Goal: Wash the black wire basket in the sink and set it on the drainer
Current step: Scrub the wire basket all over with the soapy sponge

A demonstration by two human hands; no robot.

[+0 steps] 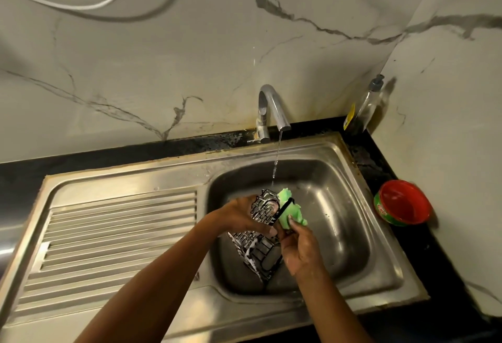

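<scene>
The black wire basket (262, 207) is held inside the sink (350, 236), tilted, at the left side of the basin, with white suds on its lower wires. The left hand (241, 215) grips the basket's upper part, fingers curled round the wires. The right hand (298, 250), just right of the basket, pinches a green sponge (292, 211), which is pressed against the basket's right edge. The tap (271, 109) at the far rim is running; a thin stream of water (277, 158) falls just beyond the sponge. The ribbed drainer (116, 234) lies to the left of the basin. On the black tabletop (380, 165) to the right stand a soap bottle (364, 106) in the far corner and a red tub (402, 203) nearer.
</scene>
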